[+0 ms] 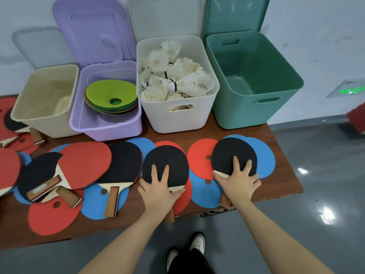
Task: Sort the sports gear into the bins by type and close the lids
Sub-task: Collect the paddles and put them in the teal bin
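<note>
hands [199, 186] on paddles [166, 165] — table edge [217, 211] near

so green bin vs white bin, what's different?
The green bin is empty; the white bin is heaped with shuttlecocks. The green bin looks larger and stands at the row's right end, the white bin just to its left. Both are open, with slot handles and lids propped behind.

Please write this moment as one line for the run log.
left hand: on black paddle | right hand: on black paddle | green bin: empty | lids: open
</note>
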A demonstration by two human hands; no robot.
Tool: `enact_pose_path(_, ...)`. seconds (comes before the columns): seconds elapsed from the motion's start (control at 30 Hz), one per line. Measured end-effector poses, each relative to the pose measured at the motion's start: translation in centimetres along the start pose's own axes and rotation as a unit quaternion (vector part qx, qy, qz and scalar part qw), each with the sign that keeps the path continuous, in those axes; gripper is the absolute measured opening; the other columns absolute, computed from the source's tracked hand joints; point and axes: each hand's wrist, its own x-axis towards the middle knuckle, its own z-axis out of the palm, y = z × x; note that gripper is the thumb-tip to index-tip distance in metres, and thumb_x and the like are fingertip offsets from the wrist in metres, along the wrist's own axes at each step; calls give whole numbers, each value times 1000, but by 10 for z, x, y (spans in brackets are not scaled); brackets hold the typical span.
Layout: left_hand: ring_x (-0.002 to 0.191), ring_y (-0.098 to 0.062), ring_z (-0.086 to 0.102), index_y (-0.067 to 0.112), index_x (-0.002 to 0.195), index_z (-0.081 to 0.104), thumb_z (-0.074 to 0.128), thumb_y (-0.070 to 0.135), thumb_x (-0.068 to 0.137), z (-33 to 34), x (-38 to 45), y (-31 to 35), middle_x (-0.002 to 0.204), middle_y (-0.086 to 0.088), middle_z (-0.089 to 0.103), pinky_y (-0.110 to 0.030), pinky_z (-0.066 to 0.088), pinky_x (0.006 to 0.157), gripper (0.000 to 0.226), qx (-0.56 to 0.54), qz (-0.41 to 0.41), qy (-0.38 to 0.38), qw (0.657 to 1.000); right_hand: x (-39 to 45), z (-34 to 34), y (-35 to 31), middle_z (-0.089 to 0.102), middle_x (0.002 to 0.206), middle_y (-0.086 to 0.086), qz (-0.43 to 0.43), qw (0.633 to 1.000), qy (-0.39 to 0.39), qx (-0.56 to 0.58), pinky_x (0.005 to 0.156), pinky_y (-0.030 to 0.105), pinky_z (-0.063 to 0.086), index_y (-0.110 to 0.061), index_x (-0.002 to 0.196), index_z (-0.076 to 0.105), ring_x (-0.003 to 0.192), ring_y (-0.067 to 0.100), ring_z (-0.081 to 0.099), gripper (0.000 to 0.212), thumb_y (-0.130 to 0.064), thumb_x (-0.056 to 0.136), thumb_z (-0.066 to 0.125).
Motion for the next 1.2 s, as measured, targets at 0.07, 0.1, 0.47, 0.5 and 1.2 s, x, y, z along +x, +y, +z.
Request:
enact_pose_path(0.07, 131, -44, 25, 41, 146, 11, 39, 82, 72, -3, -1, -5, 156, 0, 8, -47, 26, 104, 89, -5, 11, 7, 1000, 0, -4, 6, 17, 152, 9, -13, 1000, 13, -11, 101, 52, 26, -36, 142, 26, 121, 47, 32, 92, -82, 65, 48)
enact_pose_path(0.1, 132, -43, 23, 41, 145, 14, 41, 81, 72, -6, -1, -7, 156, 2, 10, -48, 24, 105, 88, -15, 15, 9, 1000, 0, -7, 8, 20, 151, 8, -18, 1000, 18, -9, 100, 52, 26, -37, 141, 28, 121, 47, 33, 90, -82, 65, 48)
enact_pose_path(0.47, 137, -39, 16, 40, 142, 29, 52, 78, 68, -67, -9, -24, 153, 10, 18, -48, 20, 108, 86, -165, 76, 112, 977, -38, -52, -7, 26, 151, 6, -163, 973, 123, 110, 95, 55, 39, -36, 137, 40, 127, 45, 30, 85, -73, 64, 62)
enact_pose_path(0.5, 136, -39, 18, 39, 141, 32, 53, 79, 67, -74, -8, -24, 153, 9, 21, -49, 22, 107, 87, -173, 83, 130, 973, -40, -58, -10, 26, 151, 5, -170, 968, 129, 129, 94, 56, 41, -36, 137, 41, 128, 46, 29, 85, -71, 64, 63)
enact_pose_path(1.2, 129, -34, 31, 38, 132, 48, 49, 83, 54, -235, 111, 62, 146, 10, 34, -48, 30, 104, 90, -214, 152, 314, 912, 119, -222, -72, 31, 147, 4, -200, 942, 199, 182, 101, 47, 35, -32, 133, 47, 129, 38, 29, 82, -62, 61, 73)
